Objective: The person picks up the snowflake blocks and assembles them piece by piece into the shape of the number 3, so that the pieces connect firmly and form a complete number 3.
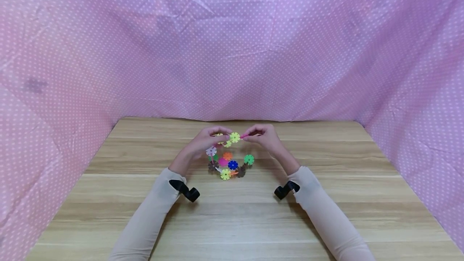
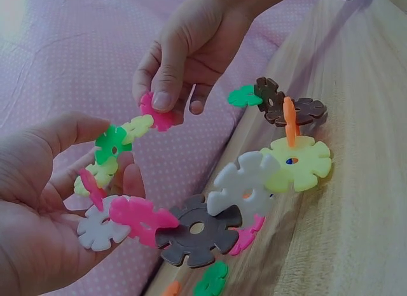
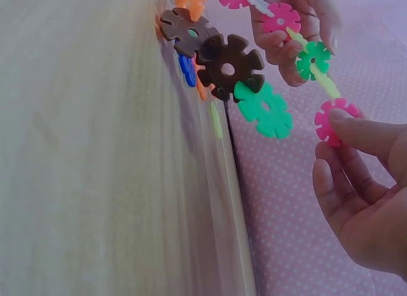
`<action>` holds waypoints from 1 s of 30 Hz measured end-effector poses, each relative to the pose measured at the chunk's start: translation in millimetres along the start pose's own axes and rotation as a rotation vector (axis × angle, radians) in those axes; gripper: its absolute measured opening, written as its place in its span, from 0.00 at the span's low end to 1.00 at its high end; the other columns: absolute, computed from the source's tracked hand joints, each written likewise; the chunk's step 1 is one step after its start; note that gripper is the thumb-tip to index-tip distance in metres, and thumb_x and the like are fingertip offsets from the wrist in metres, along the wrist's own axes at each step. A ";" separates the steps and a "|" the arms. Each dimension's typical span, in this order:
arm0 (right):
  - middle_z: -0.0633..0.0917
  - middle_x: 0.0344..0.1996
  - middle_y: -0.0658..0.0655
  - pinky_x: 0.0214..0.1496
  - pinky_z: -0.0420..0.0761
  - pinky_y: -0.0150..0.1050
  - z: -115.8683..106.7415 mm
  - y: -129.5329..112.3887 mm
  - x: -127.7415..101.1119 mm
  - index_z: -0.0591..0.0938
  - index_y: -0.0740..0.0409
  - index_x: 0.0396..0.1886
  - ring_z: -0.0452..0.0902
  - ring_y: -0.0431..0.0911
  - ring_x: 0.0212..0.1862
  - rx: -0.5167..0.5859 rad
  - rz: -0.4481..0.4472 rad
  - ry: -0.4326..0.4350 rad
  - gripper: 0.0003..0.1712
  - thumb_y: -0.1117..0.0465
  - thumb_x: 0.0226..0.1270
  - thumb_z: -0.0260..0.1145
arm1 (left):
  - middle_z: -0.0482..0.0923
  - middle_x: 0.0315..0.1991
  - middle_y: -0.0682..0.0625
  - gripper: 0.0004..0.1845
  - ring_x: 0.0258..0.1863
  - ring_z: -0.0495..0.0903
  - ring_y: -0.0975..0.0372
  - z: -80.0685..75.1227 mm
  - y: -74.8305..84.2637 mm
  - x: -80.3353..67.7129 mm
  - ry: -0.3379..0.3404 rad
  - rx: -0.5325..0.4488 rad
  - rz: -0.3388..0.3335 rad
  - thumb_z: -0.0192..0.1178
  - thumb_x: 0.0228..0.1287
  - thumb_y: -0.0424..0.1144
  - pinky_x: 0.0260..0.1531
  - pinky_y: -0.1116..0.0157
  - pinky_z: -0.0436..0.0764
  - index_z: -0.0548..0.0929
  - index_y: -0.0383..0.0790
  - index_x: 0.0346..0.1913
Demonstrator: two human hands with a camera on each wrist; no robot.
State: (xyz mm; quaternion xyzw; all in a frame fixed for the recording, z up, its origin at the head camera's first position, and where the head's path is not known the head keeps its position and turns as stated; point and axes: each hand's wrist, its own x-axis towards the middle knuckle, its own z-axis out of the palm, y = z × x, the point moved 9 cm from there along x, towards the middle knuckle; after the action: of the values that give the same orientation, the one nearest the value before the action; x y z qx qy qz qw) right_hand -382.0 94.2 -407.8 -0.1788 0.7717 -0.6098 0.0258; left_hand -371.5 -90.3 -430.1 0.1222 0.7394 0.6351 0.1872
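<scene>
A chain of slotted plastic flower discs curves between the hands, with white, yellow, pink and brown pieces joined at their notches. My right hand (image 1: 266,136) pinches the pink disc (image 3: 326,125) at one end between thumb and fingers. Beside that disc is a pale yellow one (image 2: 138,126), joined to a green disc (image 2: 113,143). My left hand (image 1: 203,140) holds the chain by this green disc, its fingers partly behind the pieces. From there the chain bends down through a dark brown disc (image 2: 194,232) to a free end, a green disc (image 3: 267,111) joined to a brown one (image 3: 229,68).
Loose discs lie on the wooden table (image 1: 232,216) within the chain's curve, among them a blue disc (image 1: 233,165), an orange disc (image 1: 227,156) and a pink one (image 1: 222,162). A pink dotted cloth (image 1: 232,51) hangs behind the table's far edge.
</scene>
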 end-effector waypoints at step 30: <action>0.90 0.35 0.62 0.37 0.86 0.31 3.8 -13.1 -3.0 0.91 0.64 0.35 0.85 0.44 0.36 -0.095 -0.157 -0.003 0.06 0.70 0.58 0.77 | 0.84 0.52 0.41 0.17 0.46 0.86 0.58 3.0 4.0 -0.1 0.011 0.024 0.063 0.62 0.73 0.35 0.61 0.44 0.80 0.82 0.34 0.61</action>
State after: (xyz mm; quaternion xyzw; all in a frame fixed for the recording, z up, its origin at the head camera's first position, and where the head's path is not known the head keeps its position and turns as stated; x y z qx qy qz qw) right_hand -375.0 89.1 -396.8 -0.2406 0.7835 -0.5722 -0.0292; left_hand -370.3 -87.0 -426.4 0.1440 0.7438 0.6324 0.1615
